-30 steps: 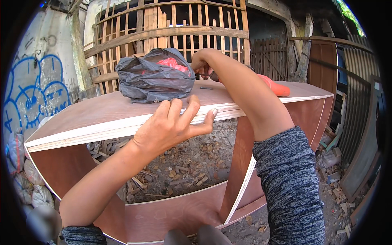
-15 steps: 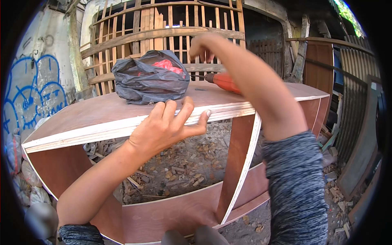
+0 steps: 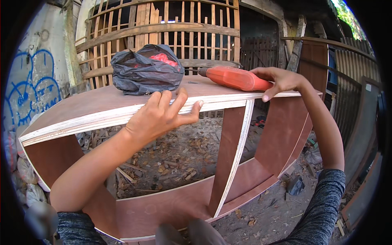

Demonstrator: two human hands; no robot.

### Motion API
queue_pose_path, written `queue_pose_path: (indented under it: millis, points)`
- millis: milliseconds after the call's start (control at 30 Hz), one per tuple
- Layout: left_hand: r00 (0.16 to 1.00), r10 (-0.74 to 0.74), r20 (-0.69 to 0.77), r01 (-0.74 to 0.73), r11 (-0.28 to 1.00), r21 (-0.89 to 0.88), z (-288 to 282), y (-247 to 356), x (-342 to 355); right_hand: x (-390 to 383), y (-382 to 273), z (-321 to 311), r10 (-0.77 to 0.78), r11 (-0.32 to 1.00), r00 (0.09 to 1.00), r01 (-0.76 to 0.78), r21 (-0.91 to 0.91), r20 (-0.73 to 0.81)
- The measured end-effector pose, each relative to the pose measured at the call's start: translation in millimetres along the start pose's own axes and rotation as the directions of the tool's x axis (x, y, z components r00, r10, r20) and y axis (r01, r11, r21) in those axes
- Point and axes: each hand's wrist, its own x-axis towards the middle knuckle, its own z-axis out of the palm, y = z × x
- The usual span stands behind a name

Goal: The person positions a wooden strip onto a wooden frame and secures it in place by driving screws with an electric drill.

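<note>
My left hand [image 3: 159,116] grips the white front edge of the plywood top panel [image 3: 81,108] of a brown cabinet frame, fingers lying over the top and thumb stretched along the edge. My right hand [image 3: 281,79] reaches across to the panel's right end, its fingers curled over the rear of an orange power drill [image 3: 234,77]. The drill lies flat on the panel with its dark nose pointing left. A crumpled black plastic bag [image 3: 145,71] with something red inside sits on the panel just left of the drill.
An upright plywood divider [image 3: 230,153] splits the frame, and a bottom board [image 3: 171,204] runs below. Wood scraps and rubble [image 3: 171,157] cover the ground. A slatted wooden screen [image 3: 163,24] stands behind, a wall with blue graffiti [image 3: 34,87] at left, and boards [image 3: 363,134] lean at right.
My right arm has swung from beside the bag to the right end of the panel. The drill now lies flat under that hand. My left hand stays on the front edge.
</note>
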Motion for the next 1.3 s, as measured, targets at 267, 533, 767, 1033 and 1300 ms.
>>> queue_pose_path:
  millis: [267,533,767,1033,1300]
  points:
    - [1.000,-0.005,-0.021,0.004,1.000,-0.002,0.7,2.0,1.9,22.4,9.6,19.6,-0.277,0.918,0.954,0.228,-0.324,-0.114]
    - [1.000,-0.009,-0.021,0.010,1.000,0.007,-4.0,1.5,1.8,8.0,14.6,31.7,-0.412,0.850,0.894,0.309,-0.427,-0.174]
    - [1.000,-0.011,-0.018,0.011,1.000,-0.009,-4.1,1.0,2.2,4.0,4.9,29.8,-0.494,0.753,0.859,0.345,-0.560,-0.134]
    - [1.000,-0.012,-0.007,0.012,1.000,-0.011,-2.9,1.9,1.5,6.5,21.2,38.4,-0.476,0.807,0.843,0.305,-0.506,-0.249]
    - [1.000,-0.004,-0.002,0.004,1.000,0.008,-4.3,2.3,3.5,2.9,37.7,44.2,-0.679,0.654,0.672,0.368,-0.661,-0.297]
